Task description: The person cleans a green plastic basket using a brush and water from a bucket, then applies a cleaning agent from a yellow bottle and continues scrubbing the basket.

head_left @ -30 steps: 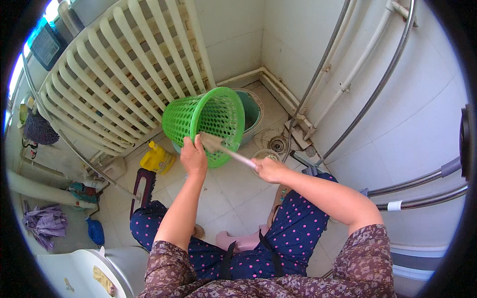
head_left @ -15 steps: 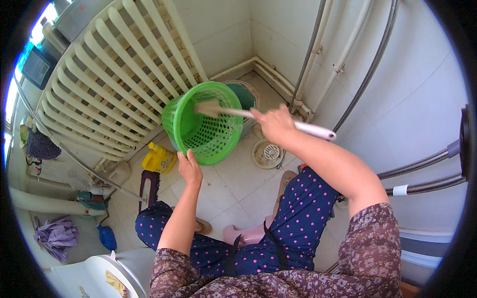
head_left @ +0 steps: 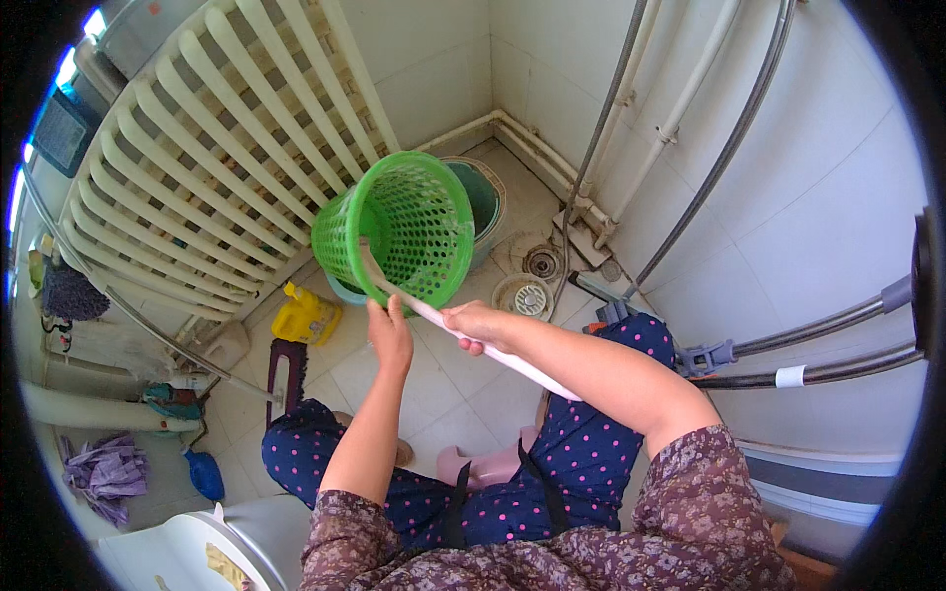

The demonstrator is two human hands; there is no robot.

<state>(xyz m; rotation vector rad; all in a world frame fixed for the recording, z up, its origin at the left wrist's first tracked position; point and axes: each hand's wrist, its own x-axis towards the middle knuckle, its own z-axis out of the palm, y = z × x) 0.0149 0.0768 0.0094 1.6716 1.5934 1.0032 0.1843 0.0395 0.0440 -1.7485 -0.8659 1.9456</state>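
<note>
A green perforated plastic basket (head_left: 340,231) is tilted with its mouth facing me. My left hand (head_left: 391,335) grips its near rim, thumb up and fingers mostly hidden. My right hand (head_left: 478,327) is wrapped around the pale pink handle of a long-handled brush (head_left: 527,368), which slants across the rim. The brush head reaches inside, against the basket's left wall, seen nearly edge-on. Behind the basket stands a teal bucket (head_left: 483,197), partly covered by it. The rim of a light blue vessel peeks out beneath the basket.
A white radiator (head_left: 197,128) leans in from the left. A yellow jug (head_left: 306,315) stands below it, beside a dark red brush-like tool (head_left: 286,374). Floor drain (head_left: 527,297) lies right of the basket. Pipes (head_left: 641,167) run along the right wall. A pink stool (head_left: 483,467) is beneath me.
My right hand has swung left and toward me, bringing the brush handle to a steeper slant. The brush head has shifted to the basket's left inner wall. The basket has moved slightly left.
</note>
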